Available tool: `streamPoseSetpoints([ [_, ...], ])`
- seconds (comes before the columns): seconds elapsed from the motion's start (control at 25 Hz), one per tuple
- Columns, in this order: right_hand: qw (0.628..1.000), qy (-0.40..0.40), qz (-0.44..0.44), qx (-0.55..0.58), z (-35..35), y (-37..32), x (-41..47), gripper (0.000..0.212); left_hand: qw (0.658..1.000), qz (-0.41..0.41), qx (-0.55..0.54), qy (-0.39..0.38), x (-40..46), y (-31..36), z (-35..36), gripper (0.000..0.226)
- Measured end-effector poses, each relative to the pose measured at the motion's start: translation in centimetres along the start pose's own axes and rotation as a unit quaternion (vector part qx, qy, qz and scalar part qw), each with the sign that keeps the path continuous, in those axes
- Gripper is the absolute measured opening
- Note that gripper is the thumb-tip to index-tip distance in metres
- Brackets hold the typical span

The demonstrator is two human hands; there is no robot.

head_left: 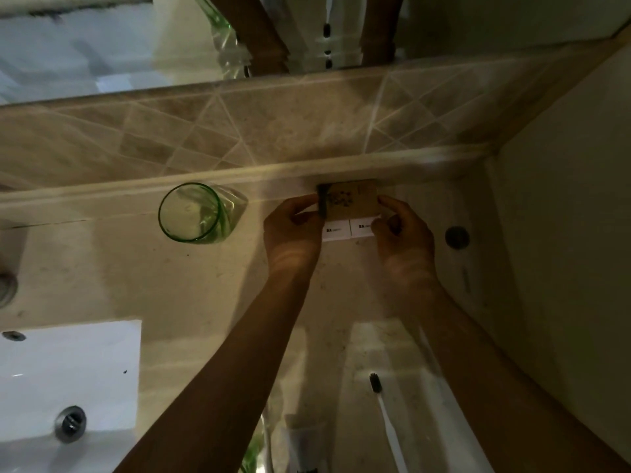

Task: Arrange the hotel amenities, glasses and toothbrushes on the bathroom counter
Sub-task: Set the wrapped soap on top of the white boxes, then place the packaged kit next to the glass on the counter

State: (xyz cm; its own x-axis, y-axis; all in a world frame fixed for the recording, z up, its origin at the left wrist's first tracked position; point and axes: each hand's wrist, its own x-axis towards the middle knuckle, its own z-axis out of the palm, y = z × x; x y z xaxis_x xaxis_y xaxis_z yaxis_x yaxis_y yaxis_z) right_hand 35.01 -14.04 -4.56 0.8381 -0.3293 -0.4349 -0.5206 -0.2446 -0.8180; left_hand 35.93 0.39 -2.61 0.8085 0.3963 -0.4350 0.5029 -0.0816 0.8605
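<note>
— What sort of place is shown?
— A hotel bathroom is indicated: a beige stone counter, a white sunken basin, a diagonal-tiled backsplash, a wall mirror, and small white boxed amenities.

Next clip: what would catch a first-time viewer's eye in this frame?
Both hands, the left hand and the right hand, meet at the back of the counter, pinching a brown card box from either side against the ledge, above two small white boxes. Left of them stands a green glass. Near the bottom edge a white toothbrush lies on the counter.
</note>
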Motion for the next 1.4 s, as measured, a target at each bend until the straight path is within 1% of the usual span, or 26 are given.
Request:
streamPoseSetpoints([
  [0.08,1.0,-0.003,-0.01,0.002,-0.1,0.0,-0.1,0.041,1.0,0.006,0.009,0.006,0.0,0.0,0.0,0.03],
  [0.16,1.0,0.014,-0.015,0.02,-0.3,0.2,-0.4,0.043,1.0,0.008,0.024,0.016,-0.3,-0.2,-0.1,0.033],
  [0.24,0.998,0.028,-0.026,0.05,-0.8,0.9,-1.0,0.042,1.0,0.013,0.023,0.015,-0.9,-0.4,-0.6,0.03],
  [0.32,0.997,0.025,-0.034,0.061,-1.5,1.4,-2.3,0.038,1.0,0.015,0.011,0.001,-1.9,-0.7,-1.7,0.026],
  [0.44,1.0,0.014,-0.021,0.008,-2.3,2.2,-5.9,0.029,1.0,-0.004,0.007,-0.019,-4.4,-0.7,-4.3,0.021],
  [0.56,0.998,-0.032,-0.043,-0.039,-2.5,3.7,-10.8,0.018,1.0,-0.007,-0.022,-0.015,-7.9,-0.7,-8.2,0.019],
  [0.64,0.996,-0.064,-0.04,-0.053,-2.5,5.1,-14.0,0.01,0.999,-0.01,-0.049,-0.015,-10.6,-0.9,-11.1,0.022],
  [0.8,0.986,-0.138,-0.037,-0.09,-2.1,8.3,-20.5,0.013,0.997,-0.031,-0.073,-0.016,-17.1,-2.3,-17.3,0.023],
  [0.92,0.979,-0.159,-0.007,-0.131,-1.6,10.2,-24.9,0.011,0.995,-0.064,-0.078,-0.017,-21.8,-4.5,-20.5,0.021],
  [1.0,0.976,-0.152,-0.003,-0.159,-1.3,11.1,-27.1,0.011,0.99,-0.096,-0.092,-0.044,-24.4,-6.0,-21.3,0.02],
  [1.08,0.975,-0.141,-0.006,-0.172,-1.1,12.0,-28.7,0.018,0.981,-0.131,-0.096,-0.103,-26.8,-7.7,-21.3,0.02],
  [1.16,0.973,-0.136,-0.004,-0.185,-1.0,12.8,-29.8,0.025,0.974,-0.153,-0.05,-0.157,-28.6,-10.2,-20.9,0.02],
  [1.2,0.972,-0.139,-0.002,-0.19,-1.0,13.2,-30.2,0.029,0.972,-0.157,-0.012,-0.172,-29.0,-11.8,-20.6,0.018],
  [1.28,0.971,-0.146,0.005,-0.187,-1.0,13.6,-30.8,0.037,0.972,-0.16,0.042,-0.165,-29.1,-14.5,-19.9,0.017],
  [1.32,0.973,-0.145,0.008,-0.181,-0.9,13.8,-31.1,0.04,0.972,-0.158,0.063,-0.165,-29.1,-15.4,-19.6,0.028],
  [1.4,0.976,-0.137,0.017,-0.171,-0.6,14.1,-31.6,0.042,0.966,-0.143,0.103,-0.189,-28.9,-16.6,-19.1,0.055],
])
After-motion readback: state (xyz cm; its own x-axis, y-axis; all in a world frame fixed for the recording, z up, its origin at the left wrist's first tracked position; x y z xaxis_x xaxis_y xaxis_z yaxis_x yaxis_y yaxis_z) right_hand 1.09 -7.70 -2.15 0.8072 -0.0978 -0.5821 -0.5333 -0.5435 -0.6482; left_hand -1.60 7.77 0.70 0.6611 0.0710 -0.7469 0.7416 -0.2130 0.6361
